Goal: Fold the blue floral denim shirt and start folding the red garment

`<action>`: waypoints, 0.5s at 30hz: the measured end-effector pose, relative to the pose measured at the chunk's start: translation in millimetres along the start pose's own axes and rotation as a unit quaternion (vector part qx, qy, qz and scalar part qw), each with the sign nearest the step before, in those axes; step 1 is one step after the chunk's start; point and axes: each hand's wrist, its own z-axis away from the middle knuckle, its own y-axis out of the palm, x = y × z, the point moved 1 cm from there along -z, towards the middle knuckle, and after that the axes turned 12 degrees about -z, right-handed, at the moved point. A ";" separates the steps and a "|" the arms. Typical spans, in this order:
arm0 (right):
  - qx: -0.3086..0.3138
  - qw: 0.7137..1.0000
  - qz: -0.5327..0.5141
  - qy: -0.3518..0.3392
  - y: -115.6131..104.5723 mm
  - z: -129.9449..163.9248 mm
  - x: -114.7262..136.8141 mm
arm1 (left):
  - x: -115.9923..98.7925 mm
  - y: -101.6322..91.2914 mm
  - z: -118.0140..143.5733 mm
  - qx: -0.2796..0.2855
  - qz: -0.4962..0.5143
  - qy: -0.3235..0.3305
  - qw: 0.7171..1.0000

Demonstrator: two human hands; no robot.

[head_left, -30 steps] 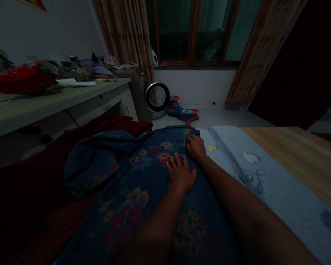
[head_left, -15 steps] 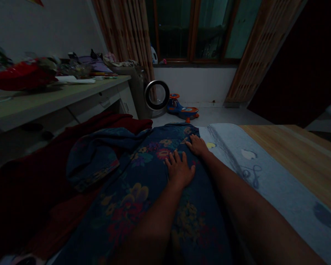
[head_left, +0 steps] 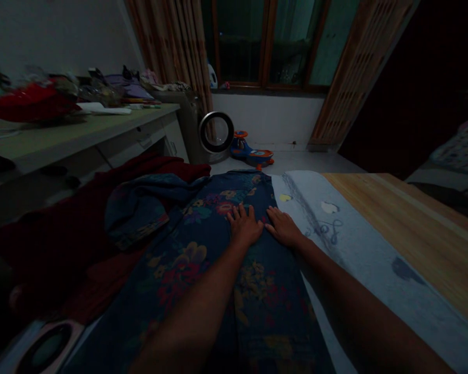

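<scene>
A dark blue floral garment (head_left: 214, 249) lies spread out lengthwise in front of me. One sleeve (head_left: 140, 208) of it is folded out to the left. My left hand (head_left: 245, 226) rests on the cloth near a red flower print, palm down with its fingers spread. Just to its right, my right hand (head_left: 284, 227) lies flat at the garment's right edge, fingers stretched forward. Neither hand grips anything. Beneath the garment is a pale blue-grey printed cover (head_left: 323, 228), seen along the right side.
Dark red cloth (head_left: 62, 218) is heaped at the left. A bare wooden board (head_left: 378, 208) borders the cover on the right. Beyond are a cluttered desk (head_left: 120, 127), a washing machine with its round door (head_left: 216, 132) open, and a blue-orange ride-on toy (head_left: 251, 153).
My right hand has slid back toward me along the garment's right edge and is now level with the left. My left hand has shifted slightly forward. The view has moved a little.
</scene>
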 end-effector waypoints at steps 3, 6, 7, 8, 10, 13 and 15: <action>0.010 1.000 0.002 -0.002 -2.7 30.5 10.7 | 0.0 -2.1 0.7 0.006 0.001 -0.001 1.000; 0.018 1.000 -0.005 -0.007 -7.1 63.5 26.1 | 0.2 -2.7 1.2 0.010 0.003 0.003 1.000; 0.022 1.000 -0.009 -0.009 -8.5 75.1 31.7 | 0.3 -2.3 1.1 0.009 0.004 0.003 1.000; 0.024 1.000 -0.014 -0.011 -9.7 86.9 37.3 | 0.3 -1.7 0.9 0.006 0.005 0.004 1.000; 0.027 0.999 -0.023 -0.014 -11.2 111.1 47.7 | 0.3 -0.9 0.1 -0.002 0.012 0.005 1.000; 0.030 0.999 -0.027 -0.014 -10.9 145.7 60.3 | 0.8 -3.2 -0.5 0.000 0.029 0.007 1.000; 0.028 0.999 -0.028 -0.012 -10.0 164.1 66.2 | 2.4 -8.9 1.4 -0.008 0.041 0.003 0.999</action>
